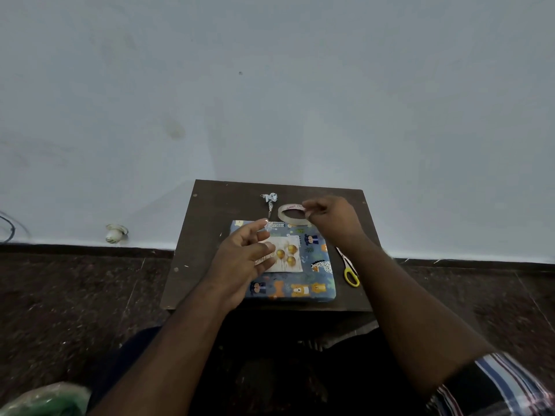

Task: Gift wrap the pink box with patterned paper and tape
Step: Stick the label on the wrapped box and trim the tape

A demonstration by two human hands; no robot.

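Dark table (210, 205) carrying one wrapped box (297, 283), centre. Left hand (243, 259) hovering over box, fingers spread and relaxed. One card (286, 253) with four gold balloons on top. One tape roll (289, 213) behind. Right hand (333, 219) raised, fingertips pinched, perhaps on tape. One pair of scissors (350, 273) rightmost.

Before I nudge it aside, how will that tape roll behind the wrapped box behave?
The tape roll lies flat on the table, so it should slide rather than roll. It is a thin, open ring, so probably light. It sits close to the right hand and the wrapped box, so a push may bump them.
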